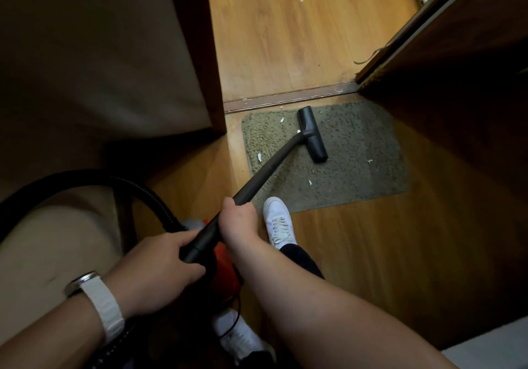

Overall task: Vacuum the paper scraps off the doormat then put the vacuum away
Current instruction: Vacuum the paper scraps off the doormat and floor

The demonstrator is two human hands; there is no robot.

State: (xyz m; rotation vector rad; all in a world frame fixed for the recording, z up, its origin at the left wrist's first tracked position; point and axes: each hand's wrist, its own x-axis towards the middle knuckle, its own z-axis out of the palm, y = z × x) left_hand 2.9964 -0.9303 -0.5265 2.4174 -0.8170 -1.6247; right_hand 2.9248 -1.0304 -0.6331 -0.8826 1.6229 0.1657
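Vacuuming is under way: the left hand [160, 268] is gripping the wand's [268, 167] near end, the right hand [238, 218] clasping it farther along. The nozzle [313, 134] is sitting mid-mat [357, 146]; scraps [259, 156] are lying left and near, so the next sweep is likely calling for those spots

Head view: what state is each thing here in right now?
Doormat: lying flat, littered.
Scraps: several loose on the doormat.
Nozzle: resting on the doormat.
Wand: tilted, held in both grips.
Hose: curving off to the left.
Left grip: holds the wand's near end.
Right grip: holds the wand farther along.
Door: open.
Shoe: toe on the doormat's edge.
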